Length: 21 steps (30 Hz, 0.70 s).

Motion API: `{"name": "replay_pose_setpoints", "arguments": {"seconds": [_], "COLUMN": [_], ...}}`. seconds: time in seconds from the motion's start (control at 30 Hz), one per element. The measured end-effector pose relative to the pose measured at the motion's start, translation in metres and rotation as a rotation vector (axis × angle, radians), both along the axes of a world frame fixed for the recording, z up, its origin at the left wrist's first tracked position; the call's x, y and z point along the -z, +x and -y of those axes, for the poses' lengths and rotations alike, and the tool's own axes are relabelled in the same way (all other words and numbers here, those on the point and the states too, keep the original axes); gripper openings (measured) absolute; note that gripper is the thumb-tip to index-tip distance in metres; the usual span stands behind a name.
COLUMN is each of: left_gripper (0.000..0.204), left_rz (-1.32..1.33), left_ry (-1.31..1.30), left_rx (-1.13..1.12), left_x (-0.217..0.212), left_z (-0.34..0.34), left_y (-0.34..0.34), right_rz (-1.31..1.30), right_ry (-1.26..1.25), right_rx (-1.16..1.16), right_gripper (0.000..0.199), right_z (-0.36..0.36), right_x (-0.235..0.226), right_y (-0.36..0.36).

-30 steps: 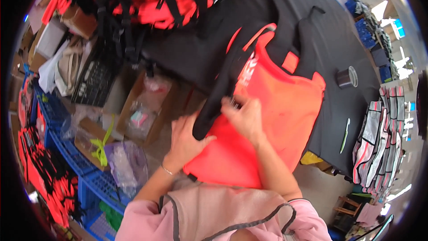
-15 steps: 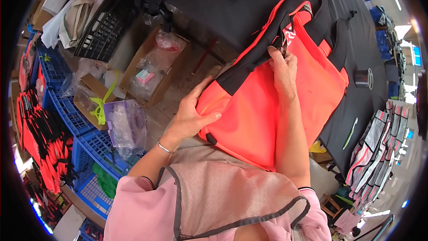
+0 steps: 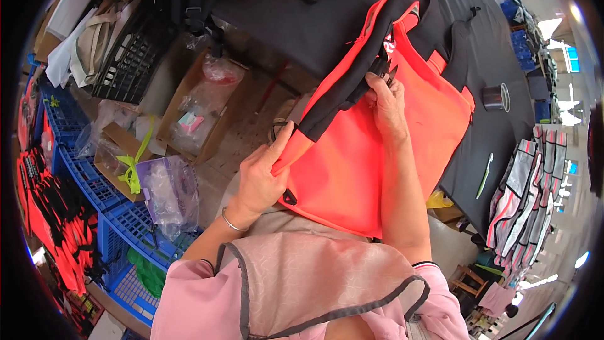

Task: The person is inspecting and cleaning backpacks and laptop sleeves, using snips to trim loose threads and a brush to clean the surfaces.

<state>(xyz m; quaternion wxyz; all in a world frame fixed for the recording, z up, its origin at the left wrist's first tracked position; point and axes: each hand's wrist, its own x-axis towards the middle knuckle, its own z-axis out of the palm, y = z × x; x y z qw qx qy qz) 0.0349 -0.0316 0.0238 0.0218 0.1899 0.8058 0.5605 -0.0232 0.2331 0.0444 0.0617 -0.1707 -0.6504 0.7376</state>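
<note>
A bright orange fabric bag (image 3: 343, 170) with black trim lies from my lap up over the black-covered table. My left hand (image 3: 259, 179) is closed on its left edge, forefinger stretched along the orange corner, thumb hidden behind the fold. Further up, my right hand (image 3: 387, 104) is closed around small dark snips (image 3: 382, 77) beside the black trim band (image 3: 340, 97). Part of the tool is hidden by fingers and fabric, so its blades are hard to make out. A small black tab (image 3: 289, 197) sits on the bag's lower left corner.
On the table (image 3: 497, 38) at right are a round metal cup (image 3: 496, 97) and a green-white stick-like tool (image 3: 484, 176). Cardboard boxes (image 3: 204, 107), a black crate (image 3: 132, 56) and blue crates (image 3: 94, 176) stand at left. Grey striped pieces (image 3: 522, 195) hang at right.
My left thumb, earlier stretched across the orange fabric, is now tucked behind the edge, which has folded up. My right hand has shifted slightly along the black trim. The whole view has shifted slightly.
</note>
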Motion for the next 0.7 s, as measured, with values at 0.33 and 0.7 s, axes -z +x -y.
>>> {"name": "replay_pose_setpoints", "arguments": {"seconds": [0.33,0.7], "left_gripper": [0.077,0.072], "left_rz": [-0.308,-0.141], "left_ry": [-0.117,-0.345], "left_rx": [-0.010,-0.049], "left_x": [0.017,0.002], "left_z": [-0.004,0.009], "left_y": [0.002,-0.023], "right_rz": [-0.045,-0.210], "right_ry": [0.066,-0.278], "right_rx": [0.026,0.184], "right_gripper": [0.026,0.031], "right_z": [-0.012,-0.007], "right_x": [0.011,0.013], "right_y": [0.011,0.016]}}
